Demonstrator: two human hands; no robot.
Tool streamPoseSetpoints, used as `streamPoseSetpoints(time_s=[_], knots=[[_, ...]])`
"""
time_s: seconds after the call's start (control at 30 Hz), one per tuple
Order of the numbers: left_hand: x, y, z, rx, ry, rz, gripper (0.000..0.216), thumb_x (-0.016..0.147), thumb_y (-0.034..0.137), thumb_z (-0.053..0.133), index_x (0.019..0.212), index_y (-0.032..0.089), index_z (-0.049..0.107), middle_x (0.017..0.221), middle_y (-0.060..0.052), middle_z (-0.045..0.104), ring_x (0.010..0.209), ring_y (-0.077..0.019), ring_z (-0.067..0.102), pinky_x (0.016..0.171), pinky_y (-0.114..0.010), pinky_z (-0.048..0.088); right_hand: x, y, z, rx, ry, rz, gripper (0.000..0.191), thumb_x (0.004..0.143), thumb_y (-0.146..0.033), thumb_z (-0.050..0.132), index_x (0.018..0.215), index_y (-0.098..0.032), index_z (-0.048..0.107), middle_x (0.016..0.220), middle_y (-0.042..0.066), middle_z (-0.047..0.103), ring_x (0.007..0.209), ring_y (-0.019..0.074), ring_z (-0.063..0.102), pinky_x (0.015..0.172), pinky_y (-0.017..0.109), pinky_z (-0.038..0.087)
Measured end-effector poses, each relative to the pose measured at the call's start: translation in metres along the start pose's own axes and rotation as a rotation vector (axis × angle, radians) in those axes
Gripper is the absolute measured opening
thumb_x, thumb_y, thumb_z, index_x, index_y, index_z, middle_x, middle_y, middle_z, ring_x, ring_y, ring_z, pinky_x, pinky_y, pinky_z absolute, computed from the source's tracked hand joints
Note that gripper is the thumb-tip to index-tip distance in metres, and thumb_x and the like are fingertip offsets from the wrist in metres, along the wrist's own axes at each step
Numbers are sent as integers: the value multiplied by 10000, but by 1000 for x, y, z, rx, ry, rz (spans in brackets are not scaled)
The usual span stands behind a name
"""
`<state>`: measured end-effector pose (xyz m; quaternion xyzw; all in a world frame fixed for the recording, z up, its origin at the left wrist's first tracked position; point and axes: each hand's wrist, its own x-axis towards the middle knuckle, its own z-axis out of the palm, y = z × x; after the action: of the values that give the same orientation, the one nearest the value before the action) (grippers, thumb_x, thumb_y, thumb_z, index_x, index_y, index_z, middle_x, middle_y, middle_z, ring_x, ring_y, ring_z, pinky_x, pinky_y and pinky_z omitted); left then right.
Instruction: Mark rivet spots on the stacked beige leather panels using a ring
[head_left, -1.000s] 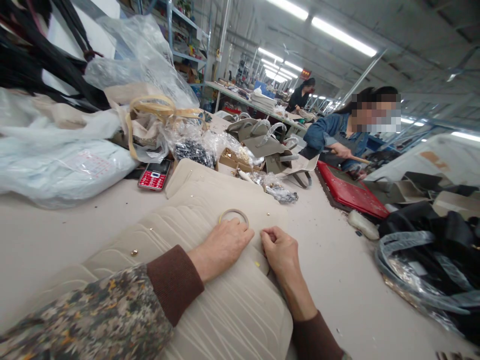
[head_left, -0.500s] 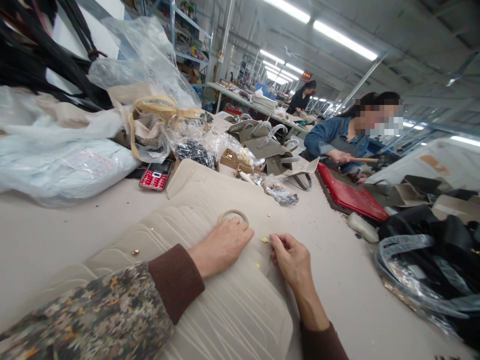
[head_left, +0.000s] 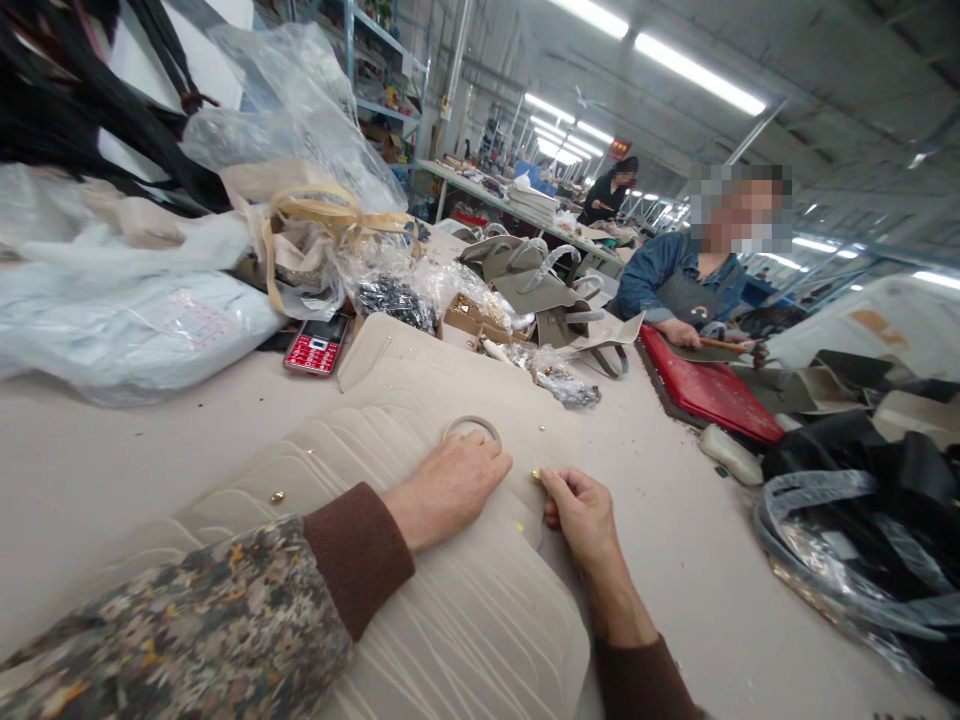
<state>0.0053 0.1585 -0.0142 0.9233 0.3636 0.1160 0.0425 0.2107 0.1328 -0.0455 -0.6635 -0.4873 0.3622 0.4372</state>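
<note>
My left hand rests on overlapping cream bag panels, its fingers curled over a thin roll of tape whose far rim shows. To its right, my right hand is in a pinch, with a small yellow piece of tape at its fingertips, against the top panel. Another yellow bit lies on a panel between the hands. Small gold metal studs, one a larger stud, show along the panels.
A red-keyed phone lies beyond the panels, beside a plastic-wrapped bundle. Boxed metal fittings and grey bag pieces stand farther back. At right are black bags and a co-worker holding a hammer over a red board.
The yellow piece at my right fingertips now shows smaller and tilted. My left hand stays on the tape roll. The co-worker's head and hammer have moved, and the view has shifted slightly.
</note>
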Motion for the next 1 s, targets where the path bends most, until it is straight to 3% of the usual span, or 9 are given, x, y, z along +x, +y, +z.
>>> streamPoseSetpoints(time_s=[0.17, 0.4, 0.5, 0.6, 0.67, 0.73, 0.8, 0.9, 1.0], knots=[[0, 0, 1, -13, 11, 4, 141, 921, 94, 450, 885, 162, 568, 902, -83, 613, 845, -231, 523, 732, -363, 426, 1, 2, -1, 88, -43, 33, 420, 701, -567, 722, 634, -176, 586, 457, -41, 526, 397, 102, 455, 414, 222, 393], [0, 1, 0, 2, 9, -4, 138, 910, 89, 459, 888, 164, 572, 888, -74, 612, 845, -234, 528, 721, -358, 423, -3, -11, 9, -386, 101, -171, 375, 793, -501, 586, 583, -192, 613, 469, -13, 570, 449, 135, 498, 470, 249, 381], [-1, 1, 0, 3, 8, -1, 143, 915, 95, 450, 897, 162, 574, 888, -77, 612, 848, -234, 529, 720, -360, 419, -2, -14, 11, -479, 120, -228, 336, 791, -457, 583, 579, -199, 625, 500, 0, 603, 481, 147, 537, 499, 257, 393], [-1, 1, 0, 2, 6, 0, 140, 909, 92, 456, 911, 161, 578, 895, -84, 612, 860, -238, 531, 729, -367, 416, -2, -11, 9, -363, 78, -159, 275, 773, -466, 633, 770, -193, 666, 479, -25, 584, 442, 156, 549, 444, 251, 403], [-1, 0, 0, 0, 6, 1, 144, 900, 83, 461, 912, 163, 580, 900, -86, 614, 867, -240, 530, 748, -375, 414, -3, -8, 5, -181, 86, -60, 382, 772, -506, 648, 989, -192, 630, 492, -62, 568, 391, 153, 533, 384, 245, 395], [-1, -1, 1, -1, 12, 2, 146, 894, 78, 466, 902, 167, 582, 904, -85, 616, 869, -239, 529, 768, -382, 412, -5, -6, 0, -48, 119, -32, 434, 793, -548, 626, 1050, -199, 596, 530, -71, 575, 382, 145, 519, 371, 245, 400], [0, -2, 1, 1, 23, 9, 144, 889, 79, 470, 891, 171, 581, 910, -83, 616, 866, -238, 526, 784, -386, 411, -8, -6, -4, -85, 144, -138, 362, 818, -537, 609, 934, -195, 644, 592, -31, 626, 466, 152, 560, 456, 264, 455], [0, -3, 0, 8, 51, 28, 131, 900, 99, 468, 890, 175, 575, 921, -82, 608, 858, -234, 519, 792, -384, 414, -10, -6, -3, -328, 119, -375, 263, 847, -429, 610, 799, -190, 709, 746, 43, 716, 681, 190, 640, 678, 300, 493], [-1, -5, -3, 13, 63, 58, 122, 915, 116, 460, 887, 173, 564, 917, -79, 598, 848, -229, 513, 782, -371, 421, -8, -7, 5, -516, 104, -451, 245, 877, -357, 568, 799, -193, 733, 800, 63, 726, 745, 199, 650, 744, 308, 467]])
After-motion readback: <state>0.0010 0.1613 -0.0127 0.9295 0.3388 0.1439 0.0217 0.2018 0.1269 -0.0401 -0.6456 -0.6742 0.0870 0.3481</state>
